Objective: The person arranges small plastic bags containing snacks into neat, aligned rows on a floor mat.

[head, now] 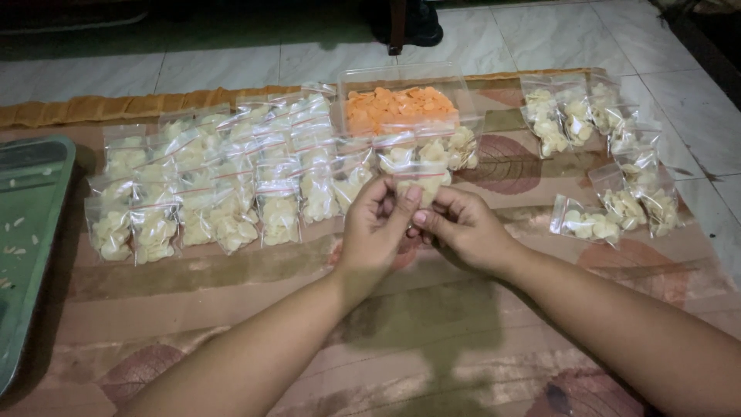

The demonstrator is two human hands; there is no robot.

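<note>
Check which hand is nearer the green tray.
Left. The left hand is toward the green tray at the mat's left edge; the right hand is farther right. Both pinch a small bag of crackers.

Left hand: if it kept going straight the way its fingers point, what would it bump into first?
The left hand already pinches a small bag together with the right hand. Beyond that, probably the clear tub of orange chips, though depth is unclear.

At frame centre the left hand (376,224) and right hand (461,226) pinch a small clear zip bag of pale crackers (422,184) between them. Rows of filled bags (216,185) lie at left on the leaf-patterned mat (432,324), a clear tub of orange crackers (401,104) above, a green metal tray (31,232) at far left
</note>
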